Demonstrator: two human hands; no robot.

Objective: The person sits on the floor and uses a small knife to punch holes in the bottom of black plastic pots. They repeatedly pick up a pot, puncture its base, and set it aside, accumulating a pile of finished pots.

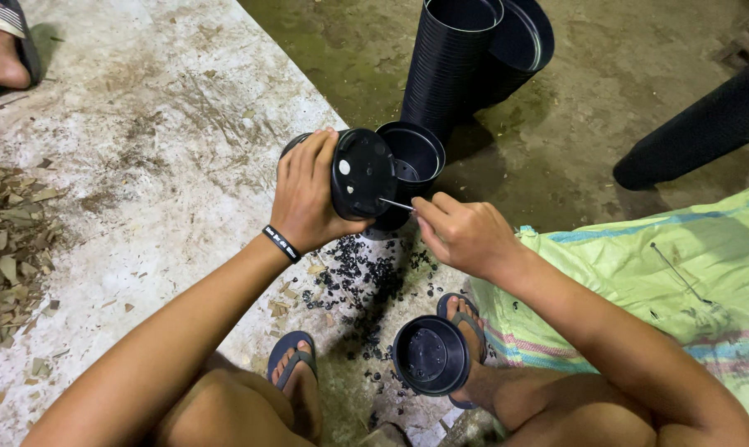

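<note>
The left hand (306,199) was wrapped around a black plastic pot (354,174) turned on its side, fingers curled over the wall and the round base facing the right hand (465,234), which was pinched shut on a thin metal spike (396,204) whose tip touched the base's lower edge. Just behind the held pot stood an open black pot (414,157), with a tall stack of pots (450,62) farther off. Below the hands lay black plastic bits (354,277), a loose pot (431,355) near the right foot, and a striped green sack (664,273) under the right forearm.
</note>
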